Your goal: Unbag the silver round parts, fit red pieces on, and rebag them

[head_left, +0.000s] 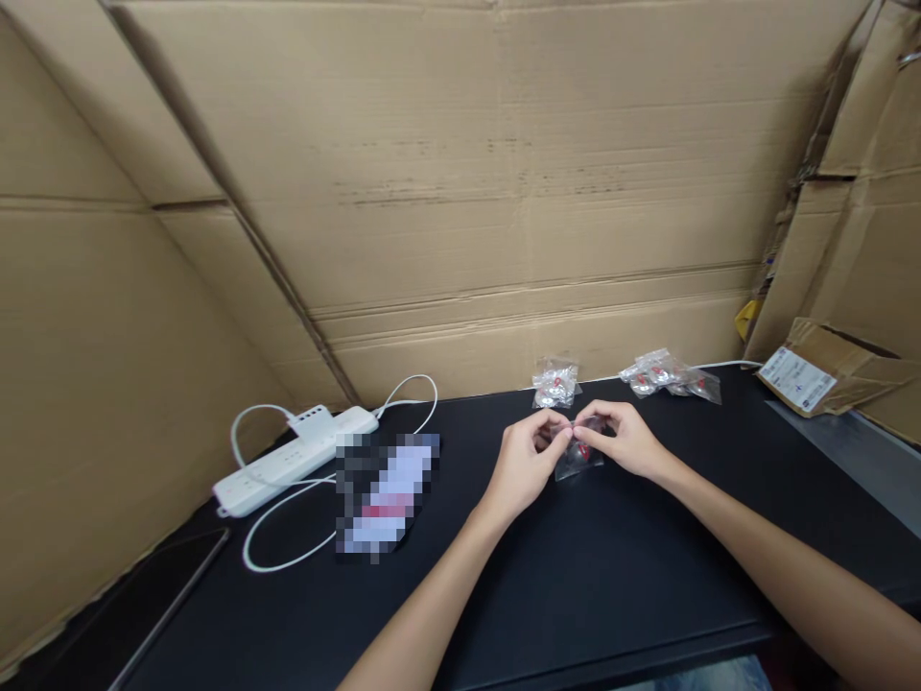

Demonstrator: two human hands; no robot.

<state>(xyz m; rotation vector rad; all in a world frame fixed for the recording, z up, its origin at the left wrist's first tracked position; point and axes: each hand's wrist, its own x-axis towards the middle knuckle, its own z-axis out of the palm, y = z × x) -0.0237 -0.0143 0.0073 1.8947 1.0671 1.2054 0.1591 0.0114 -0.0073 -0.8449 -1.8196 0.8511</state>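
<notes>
Between my two hands is a small clear plastic bag (578, 463) with a red mark and something small inside that I cannot make out. My left hand (529, 453) pinches its upper edge between thumb and fingers. From the other side, my right hand (623, 440) pinches the same edge, the thumbs almost touching. Just behind my hands lies a small pile of similar clear bags (555, 384) with red marks. Farther right, near the cardboard wall, rests a larger group of such bags (666, 374).
A white power strip (288, 461) with a plug-in adapter and looping white cable (277, 568) lies at left, beside a pixelated object (392, 494). An open cardboard box (827, 365) with a label stands at right. Cardboard walls (504, 192) enclose the black table (576, 585).
</notes>
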